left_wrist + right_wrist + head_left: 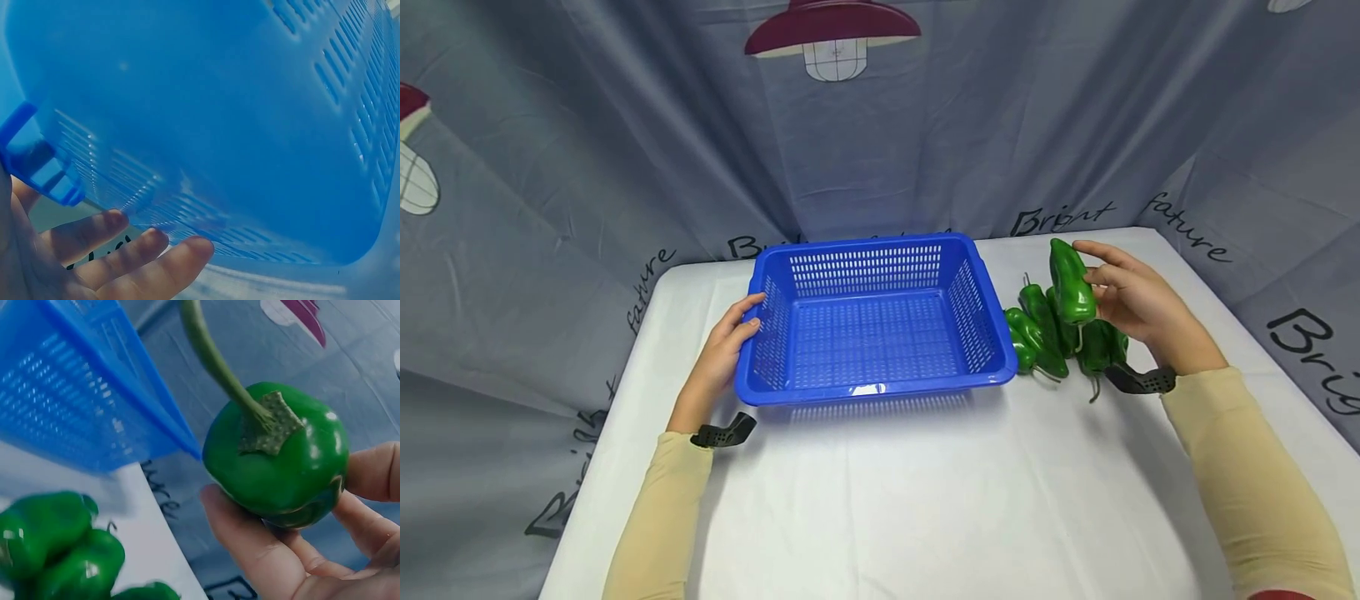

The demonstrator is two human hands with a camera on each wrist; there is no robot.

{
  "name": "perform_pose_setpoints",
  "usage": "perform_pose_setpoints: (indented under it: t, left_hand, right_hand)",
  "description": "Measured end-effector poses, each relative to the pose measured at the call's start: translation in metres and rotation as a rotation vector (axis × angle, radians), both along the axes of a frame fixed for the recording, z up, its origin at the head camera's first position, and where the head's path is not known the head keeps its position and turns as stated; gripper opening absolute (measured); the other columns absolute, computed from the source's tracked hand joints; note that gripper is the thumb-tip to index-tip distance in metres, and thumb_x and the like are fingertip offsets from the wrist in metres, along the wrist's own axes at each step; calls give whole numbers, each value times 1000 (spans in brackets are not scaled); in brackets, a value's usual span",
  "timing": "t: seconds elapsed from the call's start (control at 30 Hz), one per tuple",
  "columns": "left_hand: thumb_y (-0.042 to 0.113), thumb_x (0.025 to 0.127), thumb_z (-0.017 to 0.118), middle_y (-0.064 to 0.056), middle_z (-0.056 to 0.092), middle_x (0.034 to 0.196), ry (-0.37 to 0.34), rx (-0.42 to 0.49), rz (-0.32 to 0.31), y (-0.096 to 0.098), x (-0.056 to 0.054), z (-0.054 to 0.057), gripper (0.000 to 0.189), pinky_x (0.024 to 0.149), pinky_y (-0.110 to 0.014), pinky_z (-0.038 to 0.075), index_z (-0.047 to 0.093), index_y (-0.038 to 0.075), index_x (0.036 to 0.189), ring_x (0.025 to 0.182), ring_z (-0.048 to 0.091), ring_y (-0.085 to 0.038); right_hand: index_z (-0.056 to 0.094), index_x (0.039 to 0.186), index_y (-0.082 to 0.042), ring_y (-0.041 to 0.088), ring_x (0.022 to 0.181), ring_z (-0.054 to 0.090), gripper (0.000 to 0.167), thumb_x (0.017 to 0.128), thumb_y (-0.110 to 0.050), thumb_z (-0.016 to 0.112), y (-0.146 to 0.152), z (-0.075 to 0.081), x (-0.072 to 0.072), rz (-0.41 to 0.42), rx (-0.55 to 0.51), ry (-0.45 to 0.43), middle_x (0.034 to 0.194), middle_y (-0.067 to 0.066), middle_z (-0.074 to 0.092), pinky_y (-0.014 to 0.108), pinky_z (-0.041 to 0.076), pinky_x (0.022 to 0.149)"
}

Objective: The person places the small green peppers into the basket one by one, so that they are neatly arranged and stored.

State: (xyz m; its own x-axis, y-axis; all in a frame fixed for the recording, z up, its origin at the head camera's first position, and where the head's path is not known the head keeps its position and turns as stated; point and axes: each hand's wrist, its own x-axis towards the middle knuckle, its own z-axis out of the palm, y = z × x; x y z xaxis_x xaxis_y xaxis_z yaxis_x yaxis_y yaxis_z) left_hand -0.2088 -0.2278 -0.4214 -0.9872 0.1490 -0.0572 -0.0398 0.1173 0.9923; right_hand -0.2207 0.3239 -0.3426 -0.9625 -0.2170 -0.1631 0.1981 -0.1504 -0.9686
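A blue plastic basket with slotted walls stands on the white table, nothing inside it. My left hand grips its left rim, thumb and fingertips over the edge; in the left wrist view the other fingers lie along the outside of the slotted wall. To the right of the basket, my right hand holds up a green pepper between thumb and fingers. Its stem points toward the right wrist camera. Below this pepper, several more green peppers lie in a heap beside the basket's right wall.
White cloth covers the table. A grey-blue curtain with lamp prints and lettering hangs behind the table and along both sides. Black wrist cameras sit on both wrists, the right one close over the heaped peppers.
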Motion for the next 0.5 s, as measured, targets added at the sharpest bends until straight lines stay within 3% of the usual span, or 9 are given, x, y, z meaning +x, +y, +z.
perform_pose_setpoints:
  t: [0.07, 0.17, 0.3, 0.5]
  left_hand:
    - [18, 110, 34, -13, 16, 171, -1, -6, -1, 0, 0, 0, 50, 94, -20, 48, 29, 11, 160, 144, 35, -37]
    - [18, 110, 34, -12, 15, 171, -5, -1, -2, 0, -1, 0, 50, 110, -38, 45, 29, 12, 160, 148, 32, -38]
    - [17, 109, 34, -12, 13, 172, -2, 16, -1, 1, -2, 0, 51, 121, -59, 30, 29, 11, 159, 152, 27, -38]
    - [16, 109, 34, -14, 13, 172, 1, 23, 4, 1, -1, 0, 50, 122, -62, 28, 29, 10, 159, 152, 27, -40]
  right_hand:
    - [35, 150, -21, 12, 73, 68, 52, 103, 1, 40, -8, 3, -3, 3, 3, -3, 96, -2, 66, 29, 58, 64]
    - [31, 154, -19, 12, 72, 68, 56, 102, 1, 40, -20, 7, -6, -16, 36, -3, 92, -3, 66, 29, 58, 64]
    - [33, 153, -19, 12, 70, 66, 56, 102, 0, 41, -36, 11, -10, -28, 80, 2, 89, -4, 64, 29, 57, 63]
    - [37, 148, -19, 13, 68, 66, 51, 102, 1, 42, -57, 13, -17, 35, 17, -6, 88, -2, 62, 29, 58, 61]
